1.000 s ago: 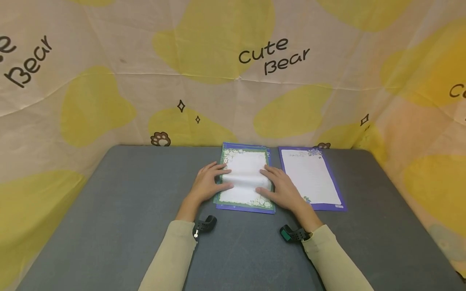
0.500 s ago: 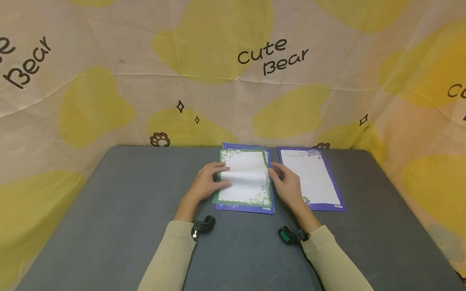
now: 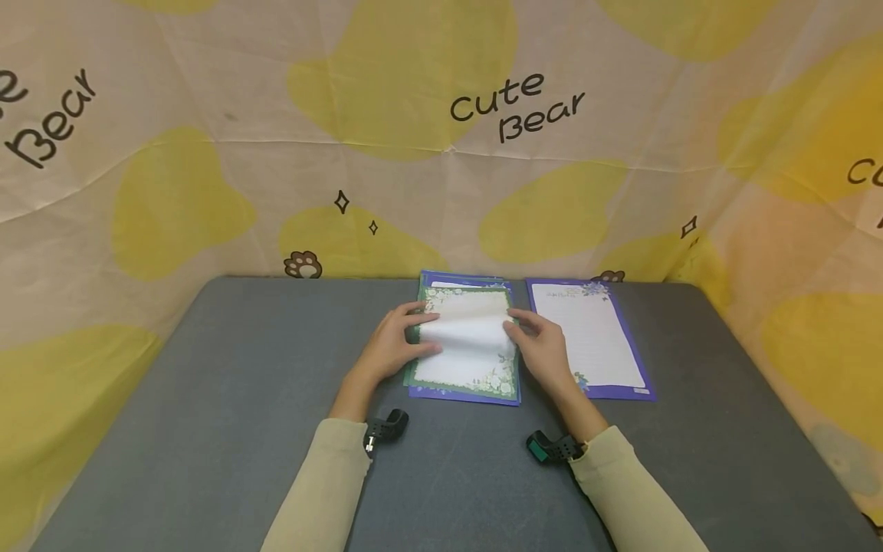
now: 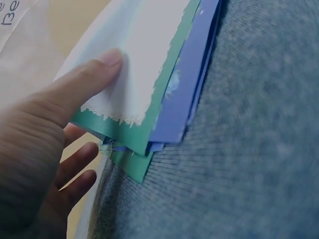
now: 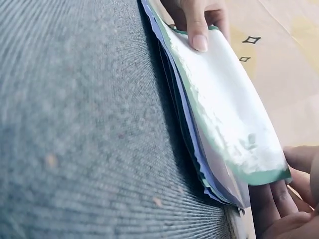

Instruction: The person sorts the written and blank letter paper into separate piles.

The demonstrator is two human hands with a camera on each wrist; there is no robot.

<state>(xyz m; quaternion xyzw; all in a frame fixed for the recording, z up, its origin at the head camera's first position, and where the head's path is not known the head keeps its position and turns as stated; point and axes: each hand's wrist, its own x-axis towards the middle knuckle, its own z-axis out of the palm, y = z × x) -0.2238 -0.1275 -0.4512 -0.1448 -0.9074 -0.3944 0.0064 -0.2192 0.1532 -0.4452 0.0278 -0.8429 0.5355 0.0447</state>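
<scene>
A white sheet of letter paper (image 3: 465, 349) with a green flowered border lies bowed on top of a stack of sheets (image 3: 464, 395), purple edges showing beneath. My left hand (image 3: 391, 343) rests on its left edge; in the left wrist view the thumb (image 4: 97, 74) lies straight on the paper, the other fingers loosely spread beyond it. At the right edge my right hand (image 3: 545, 349) pinches the top sheet. In the right wrist view the thumb (image 5: 301, 158) touches the green border, with fingers under the raised edge.
A purple-bordered lined sheet (image 3: 593, 337) lies flat on the grey table (image 3: 276, 368), right of the stack. Behind the table hangs a cream and yellow printed cloth (image 3: 393, 176). Each wrist wears a black camera band (image 3: 389, 426).
My right hand has drawn back from the sheet's surface to its right edge and taken hold there. The top sheet has shifted slightly on the stack and bows more. My left hand stays nearly still.
</scene>
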